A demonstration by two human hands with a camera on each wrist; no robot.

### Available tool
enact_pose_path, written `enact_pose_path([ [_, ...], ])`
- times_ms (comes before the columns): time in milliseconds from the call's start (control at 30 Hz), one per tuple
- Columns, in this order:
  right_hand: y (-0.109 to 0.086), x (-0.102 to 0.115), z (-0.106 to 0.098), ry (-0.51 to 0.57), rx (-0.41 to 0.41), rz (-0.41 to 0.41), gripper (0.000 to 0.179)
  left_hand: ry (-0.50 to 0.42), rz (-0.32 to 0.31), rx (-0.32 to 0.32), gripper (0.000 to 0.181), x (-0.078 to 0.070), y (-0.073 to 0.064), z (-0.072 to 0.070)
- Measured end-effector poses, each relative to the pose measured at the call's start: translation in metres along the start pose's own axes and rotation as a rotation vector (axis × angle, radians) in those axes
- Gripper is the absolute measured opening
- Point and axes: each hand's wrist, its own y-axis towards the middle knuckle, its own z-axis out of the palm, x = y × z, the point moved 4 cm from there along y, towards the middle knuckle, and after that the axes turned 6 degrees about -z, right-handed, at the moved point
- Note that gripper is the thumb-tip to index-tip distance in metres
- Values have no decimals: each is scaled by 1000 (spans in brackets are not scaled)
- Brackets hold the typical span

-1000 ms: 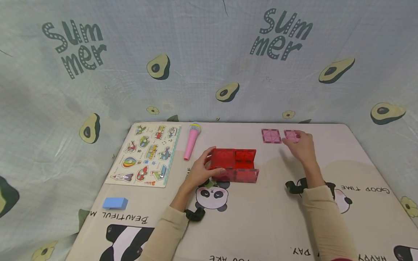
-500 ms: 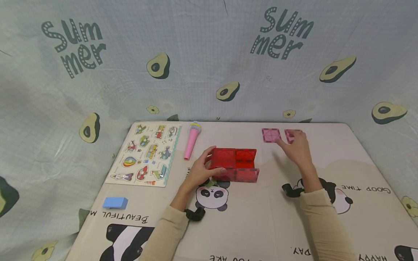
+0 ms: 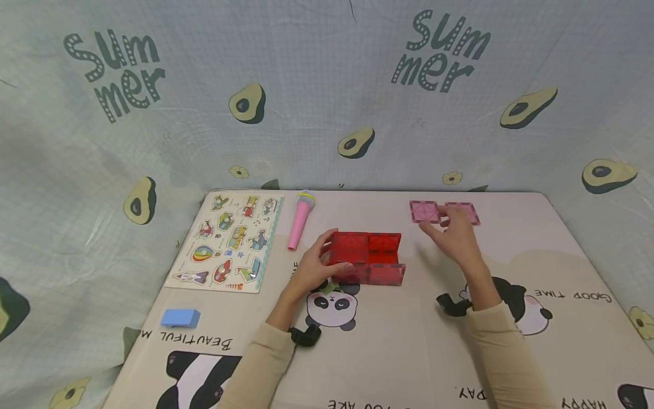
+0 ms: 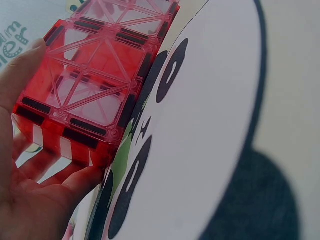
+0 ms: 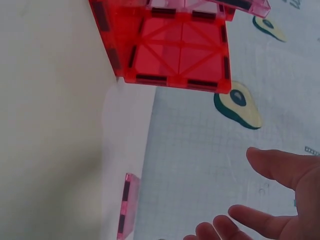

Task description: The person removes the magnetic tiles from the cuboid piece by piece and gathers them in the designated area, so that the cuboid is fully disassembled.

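My left hand (image 3: pixel 309 272) grips the left end of a red see-through magnetic tile structure (image 3: pixel 383 275), thumb in front and fingers round the end. In the left wrist view the structure (image 4: pixel 95 75) shows square tiles with black magnet strips, joined at their edges. Two pink magnetic tiles (image 3: pixel 424 210) lie flat at the back right. Over them is my right hand (image 3: pixel 457 236), thumb and fingers spread, partly covering the right-hand tile (image 3: pixel 471 215). From the right wrist view, nothing is between the thumb and fingers of that hand (image 5: pixel 295 190); a pink tile (image 5: pixel 128 205) shows below.
A picture puzzle board (image 3: pixel 225 244) lies at the left, with a pink toy microphone (image 3: pixel 298 224) beside it. Nearer the front left is a blue block (image 3: pixel 180 318). A printed cloth (image 3: pixel 306 85) hangs close behind the table's back edge.
My right hand has moved left and slightly toward me, from the right pink tile to near the left one, uncovering the right tile's far corner. Left hand and red structure stay put.
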Motion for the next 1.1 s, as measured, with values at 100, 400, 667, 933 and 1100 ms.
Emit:
enact_pose_path([
  [100, -1, 1, 2, 3, 9, 3, 71, 3, 1, 0, 88, 0, 0, 0],
  [400, -5, 8, 5, 30, 34, -20, 66, 9, 10, -6, 88, 0, 1, 0],
  [667, -11, 17, 8, 23, 58, -38, 63, 5, 6, -6, 88, -1, 0, 0],
  [933, -14, 23, 11, 22, 113, -90, 58, 7, -3, -3, 88, -2, -1, 0],
  [1100, -16, 30, 13, 54, 142, -142, 54, 8, 0, -4, 89, -2, -1, 0],
])
